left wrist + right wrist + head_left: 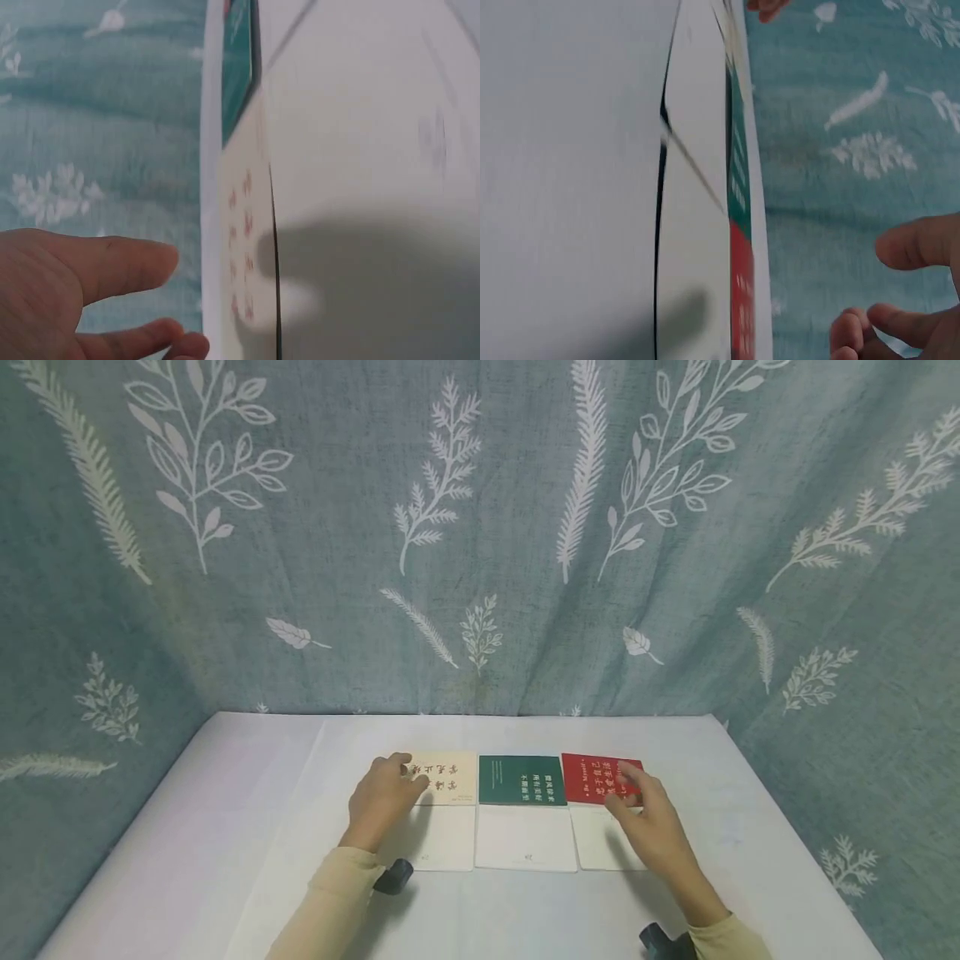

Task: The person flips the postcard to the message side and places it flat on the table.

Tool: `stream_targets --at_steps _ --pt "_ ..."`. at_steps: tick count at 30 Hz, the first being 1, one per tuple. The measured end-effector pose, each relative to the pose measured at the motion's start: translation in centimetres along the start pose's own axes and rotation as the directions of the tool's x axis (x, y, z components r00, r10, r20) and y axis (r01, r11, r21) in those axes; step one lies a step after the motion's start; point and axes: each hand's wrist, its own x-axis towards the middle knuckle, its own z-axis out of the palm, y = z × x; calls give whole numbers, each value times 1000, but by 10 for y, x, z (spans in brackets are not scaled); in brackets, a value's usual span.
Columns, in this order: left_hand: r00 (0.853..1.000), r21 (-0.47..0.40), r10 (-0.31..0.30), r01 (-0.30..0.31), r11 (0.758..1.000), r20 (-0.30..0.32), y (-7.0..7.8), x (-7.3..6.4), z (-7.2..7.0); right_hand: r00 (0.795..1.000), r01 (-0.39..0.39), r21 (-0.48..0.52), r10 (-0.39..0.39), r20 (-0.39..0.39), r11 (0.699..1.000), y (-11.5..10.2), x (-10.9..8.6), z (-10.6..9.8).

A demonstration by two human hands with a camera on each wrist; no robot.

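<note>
My left hand [381, 800] is over the left end of a cream booklet or card [454, 778] with dark Chinese characters; its fingers are loosely bent with nothing between them. In the left wrist view, the thumb [127, 266] stands apart from the fingertips. A green card [498, 782] lies in the middle of the back row. Above the right part of a red card [581, 768] is my right hand [654, 828], relaxed and holding nothing. Three pale pieces, left [446, 842], middle [525, 839] and right [596, 842], lie directly in front of the coloured ones.
A white cloth [285, 860] covers the table. Behind and at both sides hangs a blue-green curtain [510, 635] with white leaf patterns. A black device [394, 877] sits on the left wrist, another [660, 941] on the right.
</note>
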Motion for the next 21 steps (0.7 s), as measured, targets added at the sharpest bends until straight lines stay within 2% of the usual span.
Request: stream_targets --at_steps 3,8,16,21 --pt "999 44 -37 36 998 32 -11 4 -8 999 37 -11 -36 38 999 -9 -1 16" --pt "994 104 -67 57 993 90 -20 6 -12 991 108 8 -108 83 994 -25 -1 39" --pt "993 110 -66 55 992 101 -24 9 -11 976 157 55 -164 145 986 -47 7 64" --pt "993 123 -69 57 991 96 -25 9 -10 957 203 67 -213 196 977 -59 15 81"
